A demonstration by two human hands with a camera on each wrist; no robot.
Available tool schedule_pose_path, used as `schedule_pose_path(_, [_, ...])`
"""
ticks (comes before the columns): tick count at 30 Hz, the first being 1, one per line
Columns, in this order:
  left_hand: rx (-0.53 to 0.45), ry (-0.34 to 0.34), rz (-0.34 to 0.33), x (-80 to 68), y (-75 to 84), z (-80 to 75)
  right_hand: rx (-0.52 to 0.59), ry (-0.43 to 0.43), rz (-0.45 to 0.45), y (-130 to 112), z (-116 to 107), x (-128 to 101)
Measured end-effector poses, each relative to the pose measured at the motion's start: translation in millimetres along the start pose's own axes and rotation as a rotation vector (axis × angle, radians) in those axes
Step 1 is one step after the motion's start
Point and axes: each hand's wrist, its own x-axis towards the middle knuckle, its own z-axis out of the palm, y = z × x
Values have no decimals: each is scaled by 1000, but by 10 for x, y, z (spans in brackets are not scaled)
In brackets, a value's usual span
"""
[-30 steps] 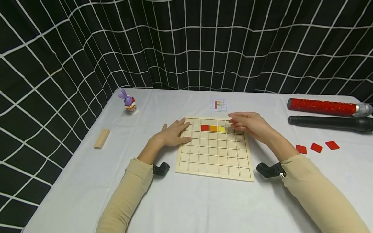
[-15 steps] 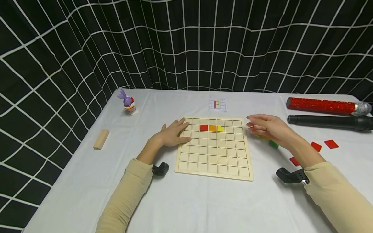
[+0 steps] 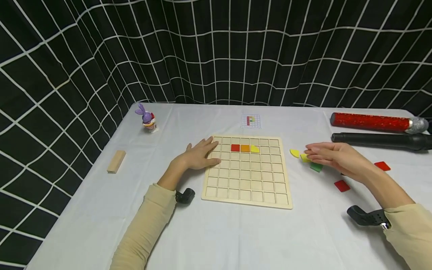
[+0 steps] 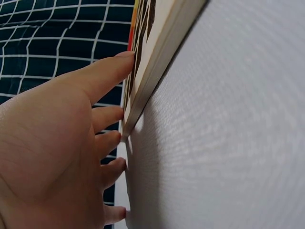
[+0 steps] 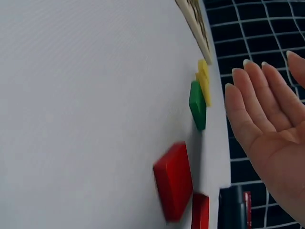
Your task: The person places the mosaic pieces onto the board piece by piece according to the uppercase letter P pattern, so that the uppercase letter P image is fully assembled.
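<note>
**Two flat hands, loose tiles at risk of a knock**

Head view: three tiles (red, orange, yellow) sit in the wooden grid board (image 3: 247, 170), centre frame. Left hand (image 3: 199, 155) lies flat, fingers straight, on the board's left edge. Right hand (image 3: 334, 155) hovers right of centre, fingers extended, holding nothing, just over the yellow tiles (image 3: 299, 155) and green tile (image 3: 316, 167); a red tile (image 3: 342, 185) lies lower right of it. Risk, judged: the low palm could sweep the loose tiles and scatter them, or a fumbled pick could take the wrong colour.

Left wrist view: fingertips (image 4: 123, 59) press the board's edge, upper centre; if they lift, the board may slide.

Right wrist view: open palm at right, apart from the green tile (image 5: 197, 105) mid-frame; contact w/ tiles can't be told.
</note>
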Motion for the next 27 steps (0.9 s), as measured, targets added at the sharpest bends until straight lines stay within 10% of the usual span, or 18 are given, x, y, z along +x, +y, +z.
schedule_pose_path(12, [12, 2, -12, 7, 19, 13, -498, 97, -21, 134, -139, -312])
schedule_pose_path(27, [10, 7, -7, 5, 7, 21, -608, 45, -36, 310, -200, -527])
